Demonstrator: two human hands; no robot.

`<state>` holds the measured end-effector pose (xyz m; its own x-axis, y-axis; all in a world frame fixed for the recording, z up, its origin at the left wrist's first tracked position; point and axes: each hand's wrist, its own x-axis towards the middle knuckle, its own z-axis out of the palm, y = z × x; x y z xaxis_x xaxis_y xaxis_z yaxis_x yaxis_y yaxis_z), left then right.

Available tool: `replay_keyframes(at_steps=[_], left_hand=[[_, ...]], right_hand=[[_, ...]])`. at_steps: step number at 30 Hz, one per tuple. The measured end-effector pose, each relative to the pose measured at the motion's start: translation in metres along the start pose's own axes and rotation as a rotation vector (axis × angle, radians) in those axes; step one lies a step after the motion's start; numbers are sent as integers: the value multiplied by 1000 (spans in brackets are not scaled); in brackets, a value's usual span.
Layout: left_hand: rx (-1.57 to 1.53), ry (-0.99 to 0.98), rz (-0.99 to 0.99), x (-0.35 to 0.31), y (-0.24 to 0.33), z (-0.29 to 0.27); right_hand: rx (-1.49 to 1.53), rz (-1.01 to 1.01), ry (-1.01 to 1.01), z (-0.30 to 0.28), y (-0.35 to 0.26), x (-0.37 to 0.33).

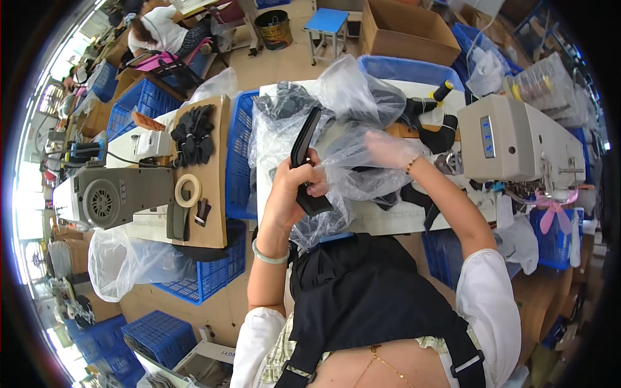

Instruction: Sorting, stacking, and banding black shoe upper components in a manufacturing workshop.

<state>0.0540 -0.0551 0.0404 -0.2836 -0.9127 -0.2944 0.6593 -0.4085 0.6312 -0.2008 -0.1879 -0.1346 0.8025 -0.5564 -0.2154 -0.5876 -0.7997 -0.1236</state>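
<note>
My left hand (288, 187) is closed round a stack of flat, narrow black fabric pieces (306, 139), held up on a slant over the white table (394, 223). To its right, my right hand (390, 151) is at a clear plastic bag (349, 158), which stretches across toward the left hand. Film and blur veil the right fingers, so their grip is unclear. Beneath and beyond both hands lie more clear bags (352, 90), with dark pieces showing through some of them.
A sewing machine (517, 139) stands at the right, beside a black thread cone (442, 91). Leftward are a blue crate (242, 155), a cardboard-topped surface with black gloves (194, 136) and a tape roll (187, 191), and another machine (110, 194). A person (158, 29) sits far left.
</note>
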Motion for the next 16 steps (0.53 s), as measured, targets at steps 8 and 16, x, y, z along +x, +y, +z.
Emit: replay_keyframes(at_steps=[8, 16], left_hand=[[3, 37, 83, -11, -9, -5], [58, -40, 14, -3, -11, 7]], right_hand=[[477, 399, -24, -20, -107, -99], [12, 605, -304, -7, -90, -47]])
